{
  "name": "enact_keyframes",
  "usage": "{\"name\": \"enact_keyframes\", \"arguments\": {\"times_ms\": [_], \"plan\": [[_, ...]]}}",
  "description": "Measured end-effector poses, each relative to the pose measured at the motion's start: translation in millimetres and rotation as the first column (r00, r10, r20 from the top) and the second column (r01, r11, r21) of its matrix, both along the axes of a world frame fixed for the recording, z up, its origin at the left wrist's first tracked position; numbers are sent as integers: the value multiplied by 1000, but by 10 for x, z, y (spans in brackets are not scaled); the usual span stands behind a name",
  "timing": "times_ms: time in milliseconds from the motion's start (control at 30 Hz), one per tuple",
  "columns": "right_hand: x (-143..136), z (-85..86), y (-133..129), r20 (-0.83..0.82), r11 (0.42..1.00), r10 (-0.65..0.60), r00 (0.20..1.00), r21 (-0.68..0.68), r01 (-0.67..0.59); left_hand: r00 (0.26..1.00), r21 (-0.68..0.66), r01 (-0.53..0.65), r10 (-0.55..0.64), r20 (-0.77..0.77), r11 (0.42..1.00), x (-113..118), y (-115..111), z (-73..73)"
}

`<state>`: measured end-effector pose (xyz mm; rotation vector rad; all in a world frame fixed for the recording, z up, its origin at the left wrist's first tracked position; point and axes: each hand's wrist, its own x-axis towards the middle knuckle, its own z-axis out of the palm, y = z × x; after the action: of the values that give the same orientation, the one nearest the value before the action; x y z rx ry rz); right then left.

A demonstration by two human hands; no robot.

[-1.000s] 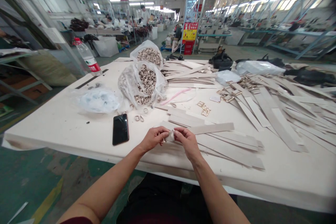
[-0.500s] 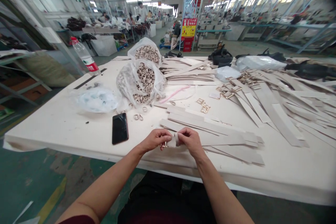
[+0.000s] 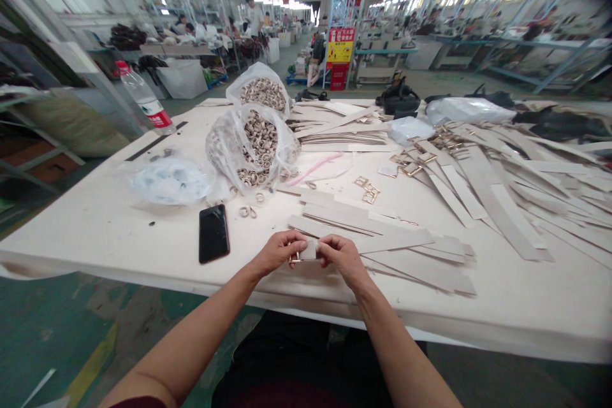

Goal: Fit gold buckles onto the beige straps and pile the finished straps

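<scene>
Near the table's front edge, my left hand (image 3: 283, 250) is closed on a gold-coloured metal buckle, whose bar shows below the fingers. A light grey strap (image 3: 310, 250) passes through or over the buckle, between my two hands. My right hand (image 3: 337, 255) pinches the strap's right side with thumb and fingers; the fingertips hide part of it. Just beyond and to the right lie several grey straps (image 3: 406, 240) in a loose pile. Some loose gold buckles (image 3: 368, 191) rest farther out on the table.
Two clear plastic bags of small grey loops (image 3: 258, 134) stand at mid-left. A black phone (image 3: 213, 234), a crumpled plastic bag (image 3: 167, 180) and a bottle (image 3: 149, 105) lie or stand on the left. A large heap of straps (image 3: 502, 197) with buckles covers the right side.
My right fingers have come down closer to the buckle. The grey piece that stood up between my hands now lies flatter. The whole view has shifted slightly.
</scene>
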<state>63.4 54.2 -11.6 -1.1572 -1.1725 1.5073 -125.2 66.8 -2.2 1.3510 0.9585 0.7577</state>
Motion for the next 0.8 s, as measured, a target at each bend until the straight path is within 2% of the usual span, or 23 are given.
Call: {"name": "enact_keyframes", "arguments": {"times_ms": [100, 233, 433, 600, 800], "plan": [[14, -10, -14, 25, 1000, 18, 1000, 4, -18, 1000, -17, -11, 11, 1, 1000, 2, -2, -31], [27, -18, -32, -22, 1000, 23, 999, 18, -23, 1000, -19, -23, 23, -3, 1000, 1, -9, -51], [53, -61, -65, -24, 995, 78, 997, -53, -80, 994, 29, -110, 111, -15, 993, 14, -8, -18], [4, -34, -130, 14, 1000, 13, 1000, 0, -13, 986, 151, -135, 148, -79, 979, 17, -48, 44], [-81, -93, -201, -44, 992, -124, 991, -21, 123, 969, 263, -25, 87, -229, 964, -8, -62, 102]]}}
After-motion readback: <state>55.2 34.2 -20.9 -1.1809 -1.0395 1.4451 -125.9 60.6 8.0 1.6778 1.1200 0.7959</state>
